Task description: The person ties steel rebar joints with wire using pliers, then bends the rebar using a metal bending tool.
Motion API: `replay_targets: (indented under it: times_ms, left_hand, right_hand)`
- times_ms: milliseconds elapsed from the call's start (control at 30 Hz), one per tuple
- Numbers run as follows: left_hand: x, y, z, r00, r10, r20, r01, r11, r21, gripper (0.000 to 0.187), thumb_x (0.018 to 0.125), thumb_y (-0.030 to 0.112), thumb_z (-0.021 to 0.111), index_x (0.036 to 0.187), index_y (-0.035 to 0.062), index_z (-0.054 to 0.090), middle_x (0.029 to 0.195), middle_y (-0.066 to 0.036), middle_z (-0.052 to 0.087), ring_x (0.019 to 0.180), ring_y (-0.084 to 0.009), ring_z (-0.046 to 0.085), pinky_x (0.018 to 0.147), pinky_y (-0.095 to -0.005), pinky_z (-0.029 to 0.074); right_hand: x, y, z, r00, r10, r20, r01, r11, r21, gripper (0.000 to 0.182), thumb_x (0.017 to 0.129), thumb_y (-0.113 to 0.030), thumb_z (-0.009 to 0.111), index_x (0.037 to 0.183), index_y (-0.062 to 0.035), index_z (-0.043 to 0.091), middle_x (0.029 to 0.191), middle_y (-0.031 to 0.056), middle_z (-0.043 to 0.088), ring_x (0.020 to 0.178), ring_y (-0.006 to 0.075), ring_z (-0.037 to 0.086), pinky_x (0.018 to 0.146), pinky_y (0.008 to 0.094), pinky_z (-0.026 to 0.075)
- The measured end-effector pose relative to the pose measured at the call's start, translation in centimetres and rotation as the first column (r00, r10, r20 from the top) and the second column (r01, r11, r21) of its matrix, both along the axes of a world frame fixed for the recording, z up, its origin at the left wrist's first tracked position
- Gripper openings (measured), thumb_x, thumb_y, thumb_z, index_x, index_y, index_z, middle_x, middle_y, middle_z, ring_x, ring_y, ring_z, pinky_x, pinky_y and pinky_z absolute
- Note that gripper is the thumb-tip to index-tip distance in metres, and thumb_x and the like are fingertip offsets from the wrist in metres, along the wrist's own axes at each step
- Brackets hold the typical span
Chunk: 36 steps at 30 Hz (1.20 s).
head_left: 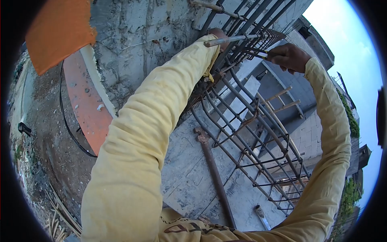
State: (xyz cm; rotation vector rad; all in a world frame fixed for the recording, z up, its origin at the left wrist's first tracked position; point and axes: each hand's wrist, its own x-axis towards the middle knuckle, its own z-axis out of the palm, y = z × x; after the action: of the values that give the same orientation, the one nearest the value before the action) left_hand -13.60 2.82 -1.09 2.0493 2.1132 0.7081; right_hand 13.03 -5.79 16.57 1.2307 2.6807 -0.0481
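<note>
My right hand (289,57) is closed around a slim hand tool (262,53) with a touch of yellow near the fingers. Its thin dark end points left into a rebar cage (246,107) of long bars and bent ties. On the far side of the upright bars, my left hand (218,34) reaches in close to the concrete wall; its fingers are hidden behind the steel. A short bar (227,40) juts out across the left wrist. The yellow left sleeve (161,92) runs up along the wall.
A rusty steel pipe (215,173) lies on the grey slab below the cage. An orange board (86,105) and a black cable (64,109) are at the left, over rough ground. A wooden ladder (284,99) stands beyond the cage.
</note>
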Motion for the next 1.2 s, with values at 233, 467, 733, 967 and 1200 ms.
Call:
replay_targets:
  times_ms: [233, 467, 733, 967, 1200]
  left_hand:
    - [1.8, -4.1, 1.0, 0.891, 0.168, 0.422, -0.214, 0.975, 0.064, 0.040, 0.094, 0.030, 0.051, 0.112, -0.0006, 0.068, 0.117, -0.023, 0.066, 0.109, -0.0345, 0.065, 0.090, -0.0414, 0.051]
    - [1.8, -5.7, 2.1, 0.913, 0.131, 0.386, -0.157, 0.987, 0.037, 0.037, 0.093, 0.027, 0.052, 0.113, 0.0003, 0.069, 0.116, -0.023, 0.067, 0.109, -0.0349, 0.065, 0.090, -0.0408, 0.051]
    - [1.3, -0.1, 0.5, 0.996, -0.016, 0.085, 0.013, 0.999, 0.034, 0.041, 0.085, 0.041, 0.062, 0.109, 0.0094, 0.072, 0.100, -0.015, 0.071, 0.088, -0.0300, 0.068, 0.081, -0.0396, 0.053]
    - [0.3, 5.8, -1.5, 0.995, -0.089, 0.048, 0.087, 0.995, 0.041, 0.042, 0.085, 0.047, 0.061, 0.107, 0.0134, 0.072, 0.105, -0.014, 0.071, 0.093, -0.0288, 0.068, 0.085, -0.0392, 0.052]
    - [1.1, 13.2, -3.3, 0.995, -0.098, 0.013, 0.097, 0.993, 0.074, 0.044, 0.085, 0.054, 0.060, 0.106, 0.0179, 0.073, 0.110, -0.013, 0.070, 0.100, -0.0278, 0.067, 0.089, -0.0389, 0.051]
  right_hand:
    - [-0.5, 0.1, 0.2, 0.995, 0.017, 0.102, -0.014, 1.000, -0.023, 0.028, 0.094, -0.023, 0.056, 0.116, -0.0082, 0.067, 0.069, 0.0046, 0.062, 0.050, 0.0095, 0.055, 0.049, 0.0293, 0.051]
    - [2.5, 1.1, -3.8, 0.919, 0.367, 0.142, -0.393, 0.878, 0.275, 0.029, 0.093, -0.017, 0.059, 0.118, -0.0037, 0.064, 0.104, 0.0165, 0.070, 0.087, 0.0334, 0.067, 0.084, 0.0426, 0.053]
    - [2.8, -3.1, -5.2, 0.987, 0.162, 0.007, -0.150, 0.895, 0.419, 0.032, 0.088, -0.019, 0.063, 0.119, -0.0119, 0.066, 0.110, 0.0136, 0.070, 0.097, 0.0344, 0.063, 0.100, 0.0395, 0.042]
    - [1.9, -1.5, -3.3, 0.998, 0.020, -0.054, -0.012, 0.991, 0.134, 0.037, 0.081, -0.024, 0.063, 0.117, -0.0174, 0.067, 0.116, 0.0112, 0.067, 0.107, 0.0308, 0.060, 0.100, 0.0384, 0.043]
    - [-0.6, -0.8, -2.5, 0.990, -0.057, 0.128, 0.057, 0.998, 0.007, 0.041, 0.082, -0.020, 0.062, 0.122, -0.0167, 0.066, 0.126, 0.0121, 0.061, 0.114, 0.0320, 0.058, 0.103, 0.0425, 0.043]
